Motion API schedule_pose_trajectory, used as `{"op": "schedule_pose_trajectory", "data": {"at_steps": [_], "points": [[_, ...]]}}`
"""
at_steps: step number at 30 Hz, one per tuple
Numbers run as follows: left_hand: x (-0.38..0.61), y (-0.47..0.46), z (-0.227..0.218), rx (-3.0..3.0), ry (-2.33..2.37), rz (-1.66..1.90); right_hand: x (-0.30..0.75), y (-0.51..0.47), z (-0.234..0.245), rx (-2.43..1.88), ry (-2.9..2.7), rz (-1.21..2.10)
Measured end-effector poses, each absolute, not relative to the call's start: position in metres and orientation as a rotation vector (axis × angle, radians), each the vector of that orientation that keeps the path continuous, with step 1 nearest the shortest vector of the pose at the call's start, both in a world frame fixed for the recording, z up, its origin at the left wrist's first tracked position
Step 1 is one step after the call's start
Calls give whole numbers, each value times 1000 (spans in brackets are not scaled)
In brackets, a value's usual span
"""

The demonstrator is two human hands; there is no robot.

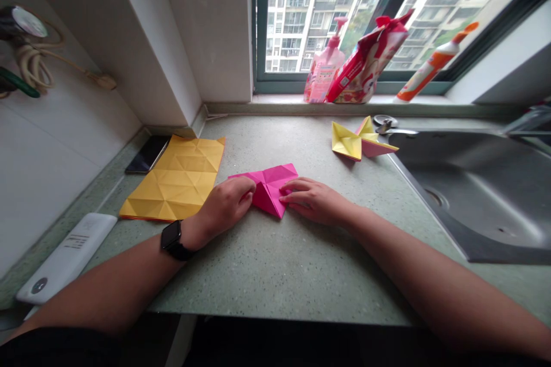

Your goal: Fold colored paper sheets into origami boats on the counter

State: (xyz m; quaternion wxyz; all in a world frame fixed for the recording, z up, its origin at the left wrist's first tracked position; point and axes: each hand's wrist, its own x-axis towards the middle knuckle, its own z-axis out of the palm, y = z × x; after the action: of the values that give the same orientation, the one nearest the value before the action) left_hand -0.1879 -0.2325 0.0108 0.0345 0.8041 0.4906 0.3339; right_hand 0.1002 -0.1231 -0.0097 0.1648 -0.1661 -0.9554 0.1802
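Pink paper (272, 196), one folded piece, lies on the bench (279, 275) between the two hands, touching both. Left hand (228, 202) is curled at its left side; cannot tell whether paper is pinched inside. Right hand (317, 199) has fingers slightly spread, tips resting on the right part. Judged good practice: steady with the right fingertips, line up edges with the left, then press each crease firmly. Counts: left of the left hand, one creased yellow stack (185, 175) (sheets uncountable), one phone (148, 155), one long white device (69, 255); beyond the right hand, one yellow-and-pink folded piece (346, 142), one pump bottle (325, 73), one red bag (370, 63), one orange-and-white bottle (426, 73); rightward, one sink (477, 183).
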Motion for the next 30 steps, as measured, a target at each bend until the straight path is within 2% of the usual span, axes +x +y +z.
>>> {"op": "schedule_pose_trajectory", "data": {"at_steps": [15, 26, 30], "points": [[-184, -227, 3, 2604, 1478, 804, 97, -127, -11, -584, -2699, 325], [-182, -227, 6, 2627, 1460, 654, 96, -128, -13, -520, -2728, 354], [-182, -228, 8, 2612, 1438, 619, 95, -130, -11, -462, -2804, 261]]}}
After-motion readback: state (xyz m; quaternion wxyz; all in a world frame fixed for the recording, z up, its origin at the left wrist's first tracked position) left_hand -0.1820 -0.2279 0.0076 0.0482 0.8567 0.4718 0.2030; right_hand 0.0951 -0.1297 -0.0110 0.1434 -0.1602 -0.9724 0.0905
